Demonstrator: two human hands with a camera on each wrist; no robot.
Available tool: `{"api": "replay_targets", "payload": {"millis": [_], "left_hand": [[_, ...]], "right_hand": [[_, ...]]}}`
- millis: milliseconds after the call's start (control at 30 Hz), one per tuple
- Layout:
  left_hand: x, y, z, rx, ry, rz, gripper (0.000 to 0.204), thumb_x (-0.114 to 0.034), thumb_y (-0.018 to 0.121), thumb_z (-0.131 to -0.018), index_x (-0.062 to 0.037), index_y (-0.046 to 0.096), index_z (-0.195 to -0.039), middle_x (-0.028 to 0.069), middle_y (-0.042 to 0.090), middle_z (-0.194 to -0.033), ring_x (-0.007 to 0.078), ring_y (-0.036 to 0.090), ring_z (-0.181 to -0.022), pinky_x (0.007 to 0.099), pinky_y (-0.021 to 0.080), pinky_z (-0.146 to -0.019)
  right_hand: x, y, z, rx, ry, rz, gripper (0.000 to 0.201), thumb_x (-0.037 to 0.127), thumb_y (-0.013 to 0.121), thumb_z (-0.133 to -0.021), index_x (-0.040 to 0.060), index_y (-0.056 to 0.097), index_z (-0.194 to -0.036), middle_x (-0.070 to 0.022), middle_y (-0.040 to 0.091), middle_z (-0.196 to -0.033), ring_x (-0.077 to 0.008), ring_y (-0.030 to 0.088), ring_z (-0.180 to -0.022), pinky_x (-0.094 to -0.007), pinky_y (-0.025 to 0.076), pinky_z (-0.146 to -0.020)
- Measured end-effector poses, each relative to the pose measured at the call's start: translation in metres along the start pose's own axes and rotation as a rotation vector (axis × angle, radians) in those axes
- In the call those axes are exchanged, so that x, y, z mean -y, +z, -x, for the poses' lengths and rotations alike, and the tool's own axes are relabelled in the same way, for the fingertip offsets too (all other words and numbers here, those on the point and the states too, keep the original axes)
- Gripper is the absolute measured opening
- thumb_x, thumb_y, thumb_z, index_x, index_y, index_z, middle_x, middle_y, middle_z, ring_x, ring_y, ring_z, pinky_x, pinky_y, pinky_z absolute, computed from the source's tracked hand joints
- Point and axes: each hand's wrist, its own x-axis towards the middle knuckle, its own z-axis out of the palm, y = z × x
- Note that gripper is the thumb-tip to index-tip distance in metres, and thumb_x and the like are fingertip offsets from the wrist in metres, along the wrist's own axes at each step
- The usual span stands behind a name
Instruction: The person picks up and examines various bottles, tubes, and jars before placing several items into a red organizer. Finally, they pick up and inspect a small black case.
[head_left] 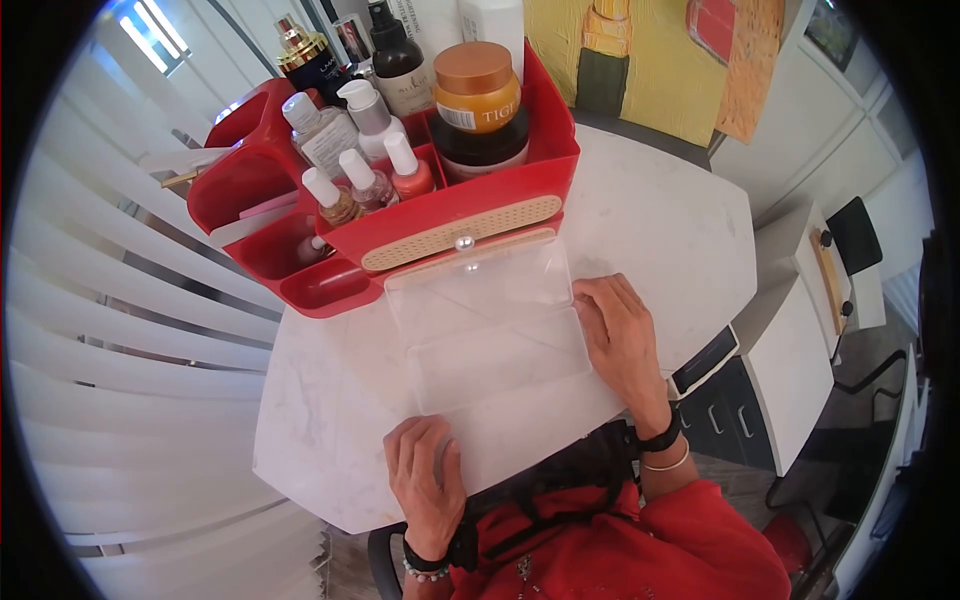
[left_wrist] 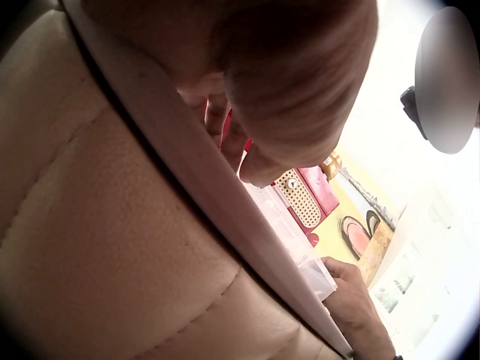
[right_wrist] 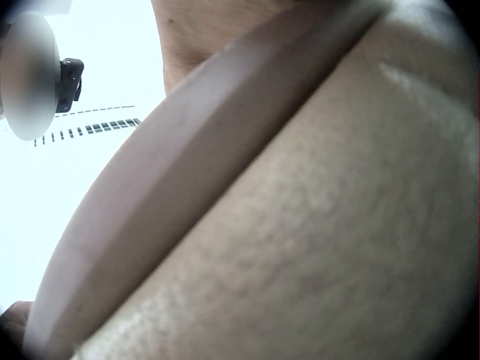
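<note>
A clear plastic box (head_left: 500, 365) lies on the white marbled table (head_left: 660, 220), its two rectangular parts one in front of the other. The far part overlaps the front of a red cosmetics organizer (head_left: 440, 215) in the head view. At the box's right end is my right hand (head_left: 622, 340), fingers bent lightly, fingertips right at the far corner. My left hand (head_left: 425, 480) rests near the table's front edge, fingers loosely curled and holding nothing, just short of the box's near left corner. Skin and a pale strap fill most of the right wrist view.
Nail polish bottles (head_left: 365, 185), a spray bottle (head_left: 398, 65) and an orange-lidded jar (head_left: 476, 88) stand in the organizer. Behind it leans a yellow painting (head_left: 660, 80). White blinds (head_left: 130, 350) hang at the left; a drawer cabinet (head_left: 735, 415) stands at the right.
</note>
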Motion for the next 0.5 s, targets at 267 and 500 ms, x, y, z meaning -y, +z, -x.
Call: {"api": "replay_targets", "payload": {"millis": [267,500], "left_hand": [[0.0028,0.0015,0.0004,0.002,0.010,0.003,0.027,0.007,0.075,-0.095,0.0005,0.073,-0.121,0.0173,0.075,-0.124,0.0427,0.067,-0.122,0.0521,0.054,-0.108],[0.0026,0.0011,0.0007,0.002,0.014,-0.001,0.027,0.007,0.075,-0.095,0.0003,0.073,-0.121,0.0178,0.075,-0.124,0.0428,0.067,-0.122,0.0521,0.054,-0.108]], "right_hand": [[-0.0016,0.0019,0.0006,-0.021,0.005,-0.007,0.016,-0.006,0.073,-0.098,0.0003,0.069,-0.113,-0.0160,0.070,-0.099,-0.0398,0.066,-0.094,-0.0493,0.054,-0.080],[-0.0001,0.0016,0.0020,-0.102,0.061,-0.064,0.020,-0.008,0.071,-0.100,0.0021,0.071,-0.117,-0.0140,0.071,-0.101,-0.0354,0.068,-0.090,-0.0443,0.055,-0.078]]}}
